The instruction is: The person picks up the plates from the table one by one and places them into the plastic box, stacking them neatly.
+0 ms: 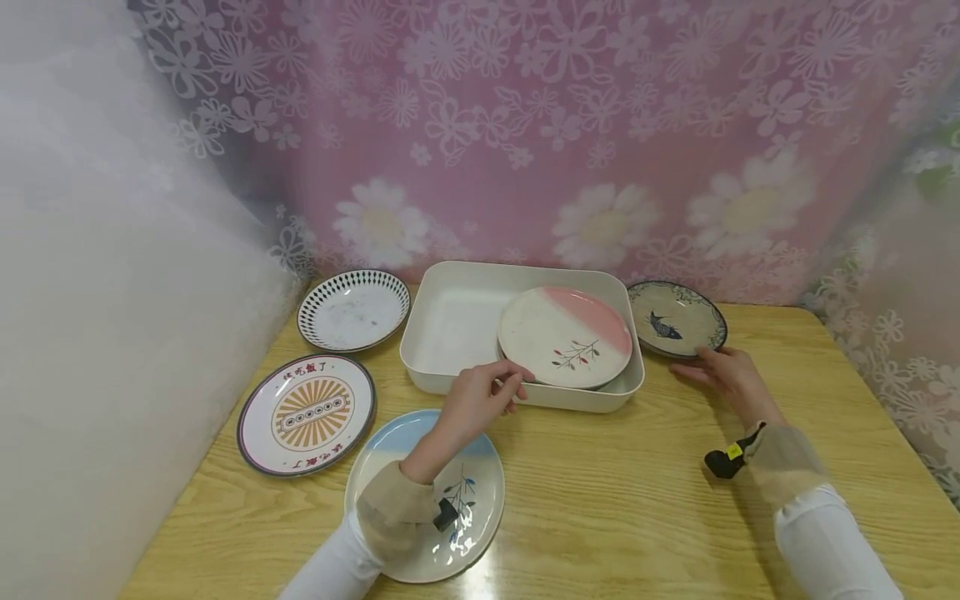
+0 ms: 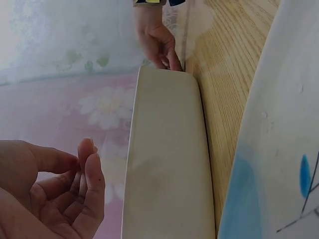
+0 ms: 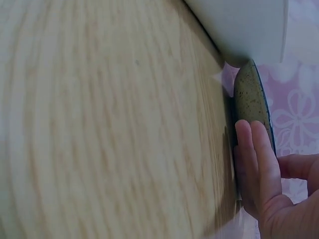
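Observation:
My right hand [image 1: 731, 379] holds the near right edge of a beige fish plate [image 1: 678, 312], just right of a white bin. In the right wrist view, the thumb lies at the rim of the speckled plate [image 3: 249, 94] and the fingers lie along its underside. My left hand [image 1: 483, 396] hovers at the bin's front wall, its fingers loosely curled with nothing between them, as the left wrist view shows of this hand [image 2: 60, 194]. A pink-and-cream plate [image 1: 566, 333] lies inside the white bin [image 1: 450, 308], toward its right, with another plate edge showing beneath it.
A blue-and-cream plate [image 1: 420, 550] lies under my left forearm. Farther left are a white plate with an orange sunburst [image 1: 307, 414] and a dish with a black diamond rim [image 1: 352, 310]. A flowered curtain [image 1: 487, 167] hangs behind the wooden table [image 1: 600, 492].

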`<state>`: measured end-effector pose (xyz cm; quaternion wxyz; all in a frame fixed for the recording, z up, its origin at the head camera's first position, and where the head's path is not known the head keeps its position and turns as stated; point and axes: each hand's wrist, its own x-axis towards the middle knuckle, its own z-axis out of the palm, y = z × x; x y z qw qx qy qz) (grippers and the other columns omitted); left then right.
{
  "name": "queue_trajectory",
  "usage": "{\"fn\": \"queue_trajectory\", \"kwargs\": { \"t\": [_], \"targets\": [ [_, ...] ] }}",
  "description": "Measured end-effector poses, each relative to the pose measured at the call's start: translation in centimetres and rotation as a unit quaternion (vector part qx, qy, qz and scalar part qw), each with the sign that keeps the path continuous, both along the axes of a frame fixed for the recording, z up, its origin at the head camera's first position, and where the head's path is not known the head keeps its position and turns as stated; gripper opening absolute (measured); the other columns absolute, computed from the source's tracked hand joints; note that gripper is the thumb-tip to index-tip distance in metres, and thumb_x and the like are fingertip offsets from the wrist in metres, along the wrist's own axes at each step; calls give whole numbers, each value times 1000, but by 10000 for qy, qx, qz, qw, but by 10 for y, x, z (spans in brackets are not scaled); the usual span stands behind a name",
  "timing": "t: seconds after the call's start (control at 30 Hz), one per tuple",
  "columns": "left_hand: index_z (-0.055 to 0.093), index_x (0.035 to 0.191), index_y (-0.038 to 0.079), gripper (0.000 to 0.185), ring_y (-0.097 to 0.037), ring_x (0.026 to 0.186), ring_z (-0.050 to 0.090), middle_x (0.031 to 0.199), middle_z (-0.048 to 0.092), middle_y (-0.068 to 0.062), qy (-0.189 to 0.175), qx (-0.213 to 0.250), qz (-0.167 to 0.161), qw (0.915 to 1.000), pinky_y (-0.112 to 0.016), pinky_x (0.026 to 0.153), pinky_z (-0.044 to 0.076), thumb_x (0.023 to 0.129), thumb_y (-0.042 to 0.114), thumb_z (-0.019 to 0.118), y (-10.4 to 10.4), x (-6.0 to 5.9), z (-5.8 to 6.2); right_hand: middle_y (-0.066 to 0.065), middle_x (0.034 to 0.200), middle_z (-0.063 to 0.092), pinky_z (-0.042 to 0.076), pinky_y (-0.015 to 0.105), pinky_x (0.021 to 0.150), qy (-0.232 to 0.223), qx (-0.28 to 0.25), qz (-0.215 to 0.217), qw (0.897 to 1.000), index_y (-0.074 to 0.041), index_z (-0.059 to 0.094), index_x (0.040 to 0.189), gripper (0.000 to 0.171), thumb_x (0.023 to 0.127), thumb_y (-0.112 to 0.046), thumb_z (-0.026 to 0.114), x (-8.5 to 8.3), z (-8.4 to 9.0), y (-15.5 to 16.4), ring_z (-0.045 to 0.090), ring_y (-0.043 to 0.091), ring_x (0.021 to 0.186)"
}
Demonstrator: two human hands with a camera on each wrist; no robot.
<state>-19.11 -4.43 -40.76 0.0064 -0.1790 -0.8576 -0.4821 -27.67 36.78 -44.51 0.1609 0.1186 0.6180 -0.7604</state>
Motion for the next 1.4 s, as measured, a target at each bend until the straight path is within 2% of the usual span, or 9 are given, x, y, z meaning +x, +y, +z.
{"fn": "queue_trajectory", "kwargs": {
  "t": [0.07,0.13,0.2,0.33,0.73,0.87,1.0,1.23,1.4],
  "targets": [
    [75,109,12,20,-8,62,65,81,72,2,-13,21,6,10000,-19,50,48,104,14,56,0,0,-1,29,123,57,53,31,101,44,164,29,9999,6,-19,154,74,109,-10,38,-1,-1,0,75,14,90],
    [74,110,13,19,-11,63,67,82,72,2,-44,42,24,10000,-18,51,48,105,15,56,0,1,-2,39,147,31,51,30,104,87,323,66,9994,7,-16,154,71,109,-10,37,-1,-2,-1,74,10,91],
    [74,111,12,19,-16,65,69,82,72,1,-71,65,27,9999,-19,50,48,105,14,56,1,1,-3,34,160,3,49,29,106,96,345,84,9993,6,-15,155,70,110,-10,35,-1,-2,-2,73,8,92],
    [74,112,12,19,-23,68,71,83,73,0,-104,74,19,9999,-19,50,47,105,14,56,2,2,-4,30,162,-8,47,29,107,117,171,3,9998,7,-16,154,67,109,-6,33,-3,-2,-4,72,6,91],
    [74,112,12,20,-20,68,71,84,73,0,-173,55,20,9998,-17,50,45,105,14,55,2,2,-3,23,164,-8,49,31,105,-128,-190,-406,9989,2,-19,155,68,107,1,30,-9,-1,-8,71,7,86],
    [74,112,12,20,-25,69,72,84,73,-1,-211,110,22,9997,-17,49,44,105,14,55,2,1,-3,30,151,27,51,33,103,-116,-250,-428,9987,3,-13,156,68,106,2,32,-9,0,-8,72,9,87],
    [74,111,12,19,-26,70,72,84,73,-1,-225,119,36,9997,-17,49,44,105,14,56,3,2,-3,12,121,51,54,34,100,-117,-257,-484,9984,5,-9,157,67,106,3,34,-8,2,-8,73,11,85],
    [74,110,11,19,-22,68,70,85,73,-2,-240,77,21,9997,-17,49,43,105,13,55,3,2,-4,22,152,20,51,32,103,-166,-707,-713,9948,1,-9,158,67,104,7,31,-6,4,-11,71,10,87],
    [73,111,10,20,-21,67,69,89,74,-9,-332,74,14,9994,-16,48,41,105,14,55,3,2,-5,22,149,18,52,31,101,-154,-595,-835,9946,3,-11,157,67,104,7,30,-4,5,-12,69,8,87]
  ]
}}
